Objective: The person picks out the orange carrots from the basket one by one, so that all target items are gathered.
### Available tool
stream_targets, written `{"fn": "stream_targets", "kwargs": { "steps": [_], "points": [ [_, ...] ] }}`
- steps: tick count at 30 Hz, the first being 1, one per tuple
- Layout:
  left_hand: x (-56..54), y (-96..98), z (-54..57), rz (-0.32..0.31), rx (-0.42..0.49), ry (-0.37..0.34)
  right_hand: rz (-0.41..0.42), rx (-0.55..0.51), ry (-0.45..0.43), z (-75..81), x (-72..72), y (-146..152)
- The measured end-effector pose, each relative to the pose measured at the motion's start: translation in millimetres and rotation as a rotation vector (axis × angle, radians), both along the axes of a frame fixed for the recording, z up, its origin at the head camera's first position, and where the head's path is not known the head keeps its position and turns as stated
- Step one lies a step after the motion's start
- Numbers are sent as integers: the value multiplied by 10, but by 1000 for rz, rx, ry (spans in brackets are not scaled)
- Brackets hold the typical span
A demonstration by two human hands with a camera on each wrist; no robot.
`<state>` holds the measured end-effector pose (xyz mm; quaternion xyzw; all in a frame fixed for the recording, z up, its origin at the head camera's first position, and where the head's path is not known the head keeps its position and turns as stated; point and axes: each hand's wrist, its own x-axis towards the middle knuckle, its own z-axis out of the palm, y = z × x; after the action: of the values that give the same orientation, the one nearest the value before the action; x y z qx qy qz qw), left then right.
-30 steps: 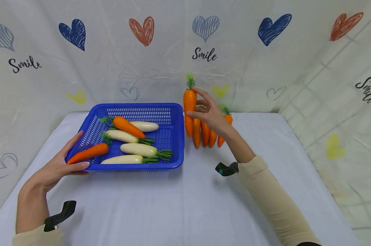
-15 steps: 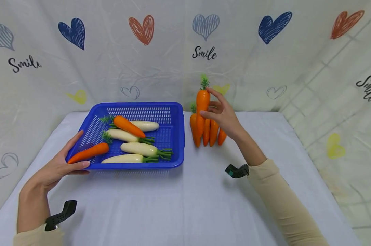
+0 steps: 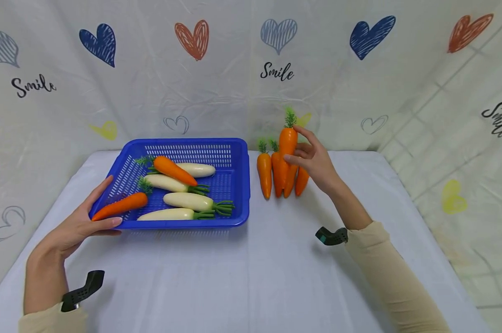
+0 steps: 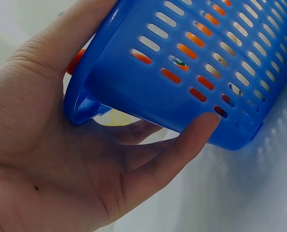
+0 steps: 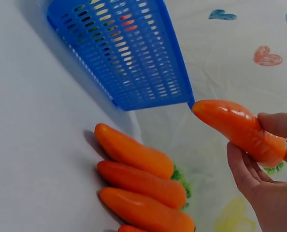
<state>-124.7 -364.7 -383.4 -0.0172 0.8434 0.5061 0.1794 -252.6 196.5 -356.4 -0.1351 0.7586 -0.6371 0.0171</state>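
Observation:
In the head view my right hand (image 3: 318,165) pinches an orange carrot (image 3: 288,142) near its leafy top. The carrot hangs tip down in front of a row of carrots (image 3: 265,172), partly covering them. In the right wrist view, thumb and fingers hold the carrot (image 5: 235,125) clear of the several lying below. My left hand (image 3: 77,227) grips the front left corner of a blue plastic basket (image 3: 184,225). The left wrist view has its fingers against the slotted outer wall. Two carrots (image 3: 173,170) and several white radishes (image 3: 188,201) lie inside the basket.
A white cloth covers the table (image 3: 251,277). Behind it hangs a pale curtain (image 3: 230,92) printed with hearts and words. The basket's right wall stands close beside the carrot row. A black wrist mount (image 3: 331,236) sticks out from the right sleeve.
My right hand has moved rightward with the carrot, from beside the basket's right edge to past the middle of the row, uncovering the row's left carrots. The left hand and basket have stayed put.

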Motion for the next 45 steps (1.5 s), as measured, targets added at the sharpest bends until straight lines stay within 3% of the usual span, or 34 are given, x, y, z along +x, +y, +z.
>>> {"fn": "stream_targets", "kwargs": {
  "steps": [8,25,36,45],
  "points": [
    [6,1,-14,5,6,-9,-43,37,-56,-96,21,185],
    [11,7,19,2,13,-7,-100,76,-72,-260,88,562],
    [8,21,12,4,16,6,-101,52,-118,-411,85,727],
    [19,14,3,8,10,12,-120,114,-156,-510,35,789]
  ]
}}
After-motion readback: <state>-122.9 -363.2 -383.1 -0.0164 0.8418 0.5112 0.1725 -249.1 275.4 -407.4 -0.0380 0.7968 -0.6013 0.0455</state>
